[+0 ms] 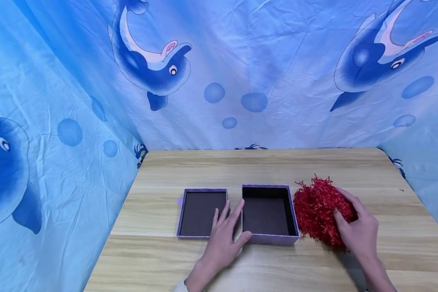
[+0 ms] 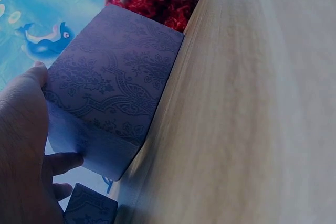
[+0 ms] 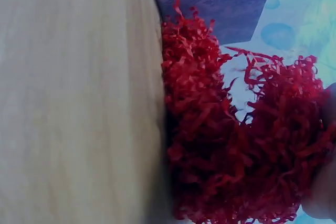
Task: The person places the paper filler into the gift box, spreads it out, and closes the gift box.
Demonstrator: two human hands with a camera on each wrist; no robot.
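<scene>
A purple box (image 1: 271,240) with a black interior stands without its lid on the wooden table, patterned on its outer walls in the left wrist view. My left hand (image 1: 224,241) lies at its left side, thumb at the near corner and straight fingers along the wall and rim. Left of that hand lies the shallow lid (image 1: 201,213), its black inside facing up. On the right of the box is a fluffy heap of red shredded paper (image 1: 317,211). My right hand (image 1: 361,229) grips it from its right side, thumb in front; the other fingers are partly hidden behind the shreds.
The wooden table (image 1: 160,263) has a rounded far edge against a blue dolphin-print cloth (image 1: 295,129). More of this cloth hangs at the left and right. The red heap stands close beside the box's right wall.
</scene>
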